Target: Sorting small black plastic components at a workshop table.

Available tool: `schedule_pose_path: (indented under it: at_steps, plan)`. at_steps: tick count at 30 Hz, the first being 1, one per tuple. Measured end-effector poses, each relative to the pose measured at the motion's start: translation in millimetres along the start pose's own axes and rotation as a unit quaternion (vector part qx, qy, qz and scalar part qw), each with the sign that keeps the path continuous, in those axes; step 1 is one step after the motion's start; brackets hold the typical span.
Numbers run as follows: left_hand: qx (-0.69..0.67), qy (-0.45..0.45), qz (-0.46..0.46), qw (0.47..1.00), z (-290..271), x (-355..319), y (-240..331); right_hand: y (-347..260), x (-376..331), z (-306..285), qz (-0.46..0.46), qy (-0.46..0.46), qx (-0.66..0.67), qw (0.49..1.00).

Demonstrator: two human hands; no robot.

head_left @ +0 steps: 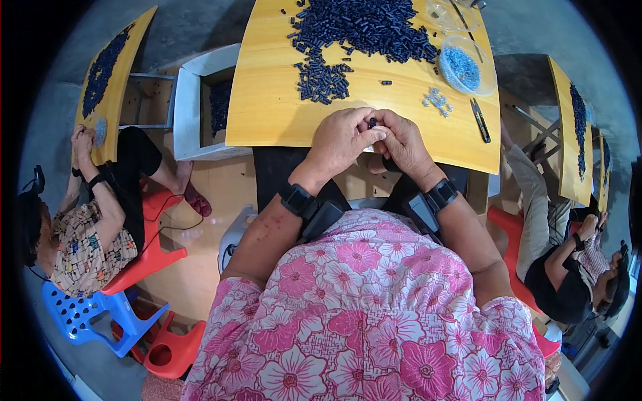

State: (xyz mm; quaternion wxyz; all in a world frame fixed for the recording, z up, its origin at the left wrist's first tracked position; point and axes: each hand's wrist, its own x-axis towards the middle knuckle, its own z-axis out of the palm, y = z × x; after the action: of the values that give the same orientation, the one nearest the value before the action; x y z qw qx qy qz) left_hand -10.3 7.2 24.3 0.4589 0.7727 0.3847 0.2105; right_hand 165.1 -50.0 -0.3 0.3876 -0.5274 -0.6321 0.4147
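Head | dk pc point(372, 123) | btwn L grip point(341, 138) + R grip point(405, 142) | (part hidden)

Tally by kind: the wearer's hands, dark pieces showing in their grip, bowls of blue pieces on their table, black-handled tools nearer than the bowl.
Hands (left hand, right hand): 2
Held dark piece: 1
Blue-filled bowl: 1
Black-handled tool: 1
Total: 5

- Looks like smooth wood, faint sheen, on tabletop point(267, 120)
- Reads as hard dark plastic on small cylinders point(364, 30)
- Looks like clear, glossy plastic on round tub point(489, 81)
- Seems metal at blades of hand tool point(480, 120)
- Looks like soft matt cloth on floral garment point(361, 301)
- Looks like smooth moulded plastic on blue stool point(122, 322)
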Motion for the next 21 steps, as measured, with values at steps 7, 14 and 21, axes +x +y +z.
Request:
schedule_pose_path:
  at_steps: [7,14,21]
  plan:
    - [-0.029,-0.002,-0.016,0.999,2.2,-1.7,1.0,-9.6,-2.9,1.0,0.092,0.012,-0.035,0.995]
    - [-0.02,0.018,-0.013,1.0,4.3,-3.1,1.6,-13.2,-2.1,2.0,0.078,0.025,-0.037,0.996]
    - [-0.044,-0.002,-0.026,0.999,2.1,0.5,2.9,-11.6,-2.2,1.7,0.065,0.03,-0.039,0.997]
